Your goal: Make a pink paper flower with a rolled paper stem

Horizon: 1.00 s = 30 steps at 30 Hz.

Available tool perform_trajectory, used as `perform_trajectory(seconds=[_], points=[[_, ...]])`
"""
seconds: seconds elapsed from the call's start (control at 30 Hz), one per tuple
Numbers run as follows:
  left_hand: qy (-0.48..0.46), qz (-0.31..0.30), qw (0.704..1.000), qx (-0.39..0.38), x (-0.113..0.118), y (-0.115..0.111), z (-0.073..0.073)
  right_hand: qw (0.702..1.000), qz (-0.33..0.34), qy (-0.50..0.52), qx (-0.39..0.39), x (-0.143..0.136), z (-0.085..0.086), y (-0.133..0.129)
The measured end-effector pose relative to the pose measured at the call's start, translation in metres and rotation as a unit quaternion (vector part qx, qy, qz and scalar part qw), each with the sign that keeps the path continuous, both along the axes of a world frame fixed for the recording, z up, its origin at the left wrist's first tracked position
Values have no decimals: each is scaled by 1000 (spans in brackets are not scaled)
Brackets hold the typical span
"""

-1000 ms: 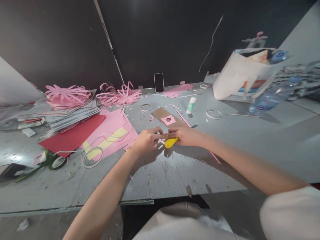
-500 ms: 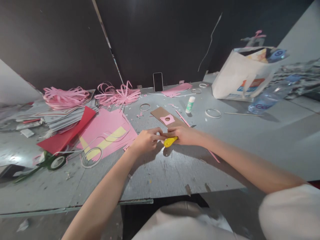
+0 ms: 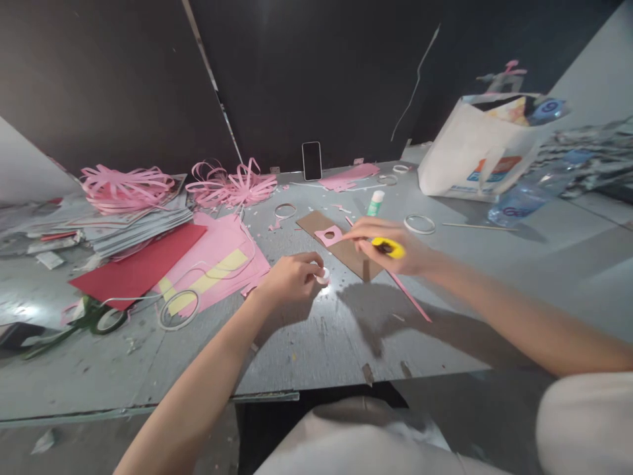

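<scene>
My left hand (image 3: 293,278) pinches 1 small white round piece (image 3: 322,276) near 1 brown card (image 3: 352,260); my right hand (image 3: 390,243), curled around 1 yellow tool (image 3: 395,249), hovers by that card, on which 1 holed pink piece (image 3: 337,233) lies.

The tool (image 3: 394,248) looks smooth plastic, the board (image 3: 350,256) matt card, the sheets (image 3: 217,234) matt paper, the bottle (image 3: 533,191) clear glossy plastic, the table (image 3: 316,353) scuffed with faint sheen

The blurred right hand (image 3: 384,230) partly hides its yellow tool (image 3: 391,248)
</scene>
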<state>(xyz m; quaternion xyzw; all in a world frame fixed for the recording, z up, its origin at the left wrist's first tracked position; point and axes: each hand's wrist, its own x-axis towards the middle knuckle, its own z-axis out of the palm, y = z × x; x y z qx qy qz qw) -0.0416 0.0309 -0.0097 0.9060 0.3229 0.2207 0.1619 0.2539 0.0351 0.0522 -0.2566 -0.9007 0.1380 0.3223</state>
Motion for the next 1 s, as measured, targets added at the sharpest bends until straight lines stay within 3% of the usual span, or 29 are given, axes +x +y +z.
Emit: perform_trajectory(seconds=[0.1,0.27,0.37,0.47,0.57,0.73,1.0], points=[[-17,3,1000,-15,5,-3,5,999,-23,23,-13,19,-5,-15],[-51,35,996,-71,12,-4,5,996,-79,40,-1,47,-45,-39],[-92,71,987,-115,17,-2,-1,997,-43,54,22,52,-59,-52],[-113,110,974,-164,22,2,-6,999,19,31,33,46,-61,-63],[-115,140,960,-211,24,7,-9,995,36,4,93,34,-60,-71],[-148,105,947,-264,21,16,-15,974,73,-23,215,11,-57,-71],[-155,94,932,-315,17,21,-21,966,39,-60,248,-8,-63,-68]])
